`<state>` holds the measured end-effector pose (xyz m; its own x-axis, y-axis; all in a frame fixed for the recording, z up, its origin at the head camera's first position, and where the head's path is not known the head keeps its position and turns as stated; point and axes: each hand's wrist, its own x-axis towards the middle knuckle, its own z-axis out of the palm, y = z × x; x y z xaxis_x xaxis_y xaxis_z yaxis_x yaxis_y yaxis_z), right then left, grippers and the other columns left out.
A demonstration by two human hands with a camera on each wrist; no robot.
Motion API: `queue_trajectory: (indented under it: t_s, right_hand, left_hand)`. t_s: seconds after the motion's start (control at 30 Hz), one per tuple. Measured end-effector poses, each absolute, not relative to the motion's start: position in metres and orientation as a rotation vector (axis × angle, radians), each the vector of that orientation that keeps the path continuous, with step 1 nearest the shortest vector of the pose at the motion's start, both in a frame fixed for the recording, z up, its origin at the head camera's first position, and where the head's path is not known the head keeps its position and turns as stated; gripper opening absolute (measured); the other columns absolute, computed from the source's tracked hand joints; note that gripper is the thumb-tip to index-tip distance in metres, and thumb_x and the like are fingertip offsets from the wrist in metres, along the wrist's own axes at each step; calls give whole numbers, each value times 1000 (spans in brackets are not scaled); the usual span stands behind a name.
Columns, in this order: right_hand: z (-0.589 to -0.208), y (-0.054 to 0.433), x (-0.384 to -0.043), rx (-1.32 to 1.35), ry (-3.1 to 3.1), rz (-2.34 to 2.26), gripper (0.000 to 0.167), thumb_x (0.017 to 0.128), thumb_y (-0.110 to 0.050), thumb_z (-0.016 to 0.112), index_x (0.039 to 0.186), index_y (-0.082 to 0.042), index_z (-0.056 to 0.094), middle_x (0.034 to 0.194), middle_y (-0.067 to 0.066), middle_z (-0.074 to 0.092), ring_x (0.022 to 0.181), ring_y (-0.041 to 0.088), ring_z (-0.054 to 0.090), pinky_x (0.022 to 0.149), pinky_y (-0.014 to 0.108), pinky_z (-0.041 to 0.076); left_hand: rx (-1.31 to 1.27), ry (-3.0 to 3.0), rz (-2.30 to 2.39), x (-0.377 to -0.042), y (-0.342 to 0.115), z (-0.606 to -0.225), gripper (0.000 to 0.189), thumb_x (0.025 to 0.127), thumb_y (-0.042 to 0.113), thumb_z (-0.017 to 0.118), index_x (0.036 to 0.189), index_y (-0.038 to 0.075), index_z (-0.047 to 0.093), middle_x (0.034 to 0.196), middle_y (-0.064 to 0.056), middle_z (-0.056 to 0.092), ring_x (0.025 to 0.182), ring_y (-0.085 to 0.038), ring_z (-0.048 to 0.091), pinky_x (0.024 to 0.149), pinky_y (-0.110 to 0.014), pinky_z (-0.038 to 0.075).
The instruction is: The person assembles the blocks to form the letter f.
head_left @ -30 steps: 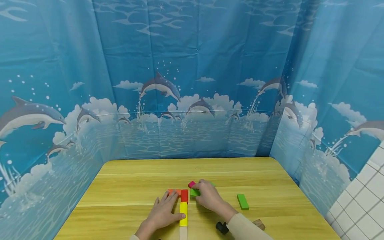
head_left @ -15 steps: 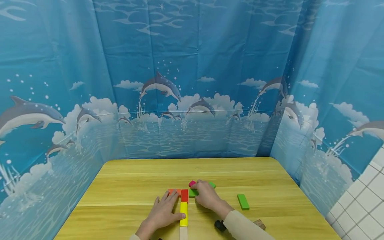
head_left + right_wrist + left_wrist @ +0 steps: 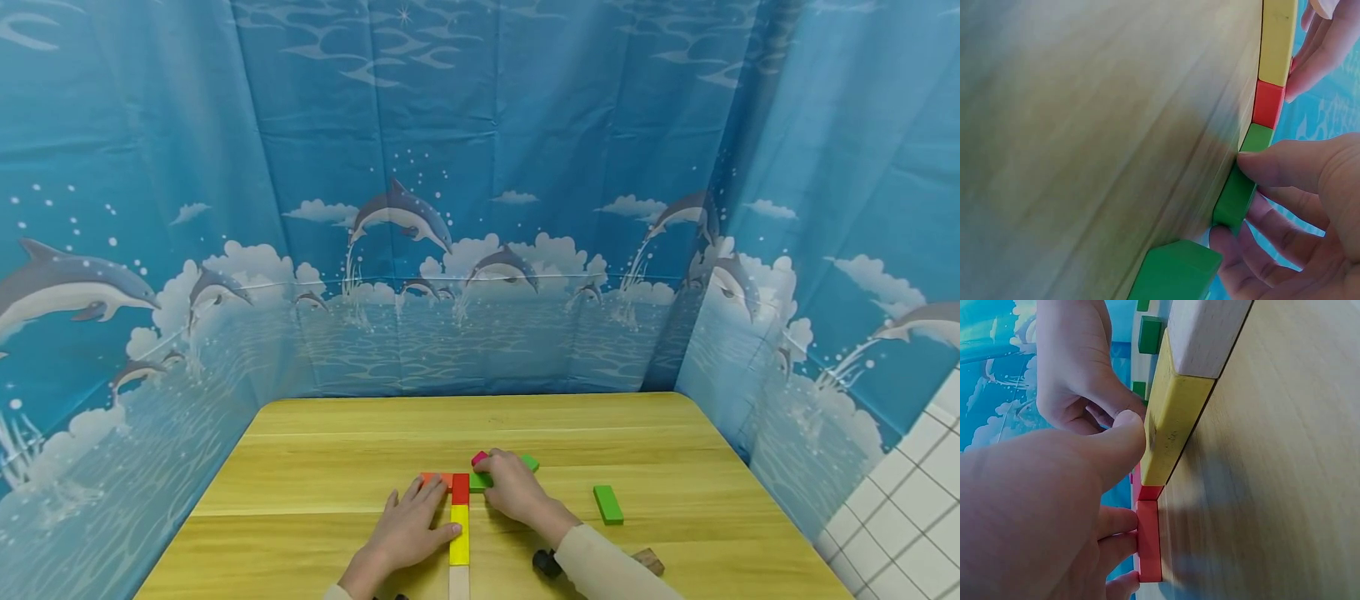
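The right hand [image 3: 516, 487] pinches a green block [image 3: 1235, 200] between thumb and fingertips. In the head view, the left end of this green block meets the red block [image 3: 461, 489]. Fingers of the left hand [image 3: 403, 529] lie spread, their tips touching the orange block [image 3: 435, 478] to the left of the red one. The left thumb rests on the yellow block [image 3: 460, 550]. Nearer the viewer, a pale wooden block [image 3: 459, 581] continues the line below the yellow. Together the blocks form a T. The right hand hides part of the green block.
Just beyond the right fingers is a pink block [image 3: 479, 458], and another green block [image 3: 531, 462] shows behind that hand. A third green block [image 3: 608, 505] lies farther right. A brown wooden block [image 3: 648, 561] sits beside the right sleeve, and a black object [image 3: 547, 564] under the forearm.
The right hand has slid the green block left, closing the small gap to the red block. The left hand stays almost in place, its thumb shifting slightly on the yellow block.
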<state>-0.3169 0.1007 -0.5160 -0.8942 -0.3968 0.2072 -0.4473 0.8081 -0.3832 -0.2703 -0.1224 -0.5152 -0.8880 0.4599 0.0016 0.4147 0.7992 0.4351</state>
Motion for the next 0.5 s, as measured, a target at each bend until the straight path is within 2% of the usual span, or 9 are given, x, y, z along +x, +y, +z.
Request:
queue_trajectory:
  t_s: [0.5]
  right_hand:
    - [-516, 101, -316, 658, -2885, 651, 36, 81, 1, 79, 116, -7, 76, 108, 7, 67, 92, 18, 60, 83, 35, 56]
  left_hand:
    - [707, 2876, 662, -269, -121, -511, 80, 95, 57, 61, 152, 4, 43, 159, -15, 36, 146, -45, 26, 108, -76, 16]
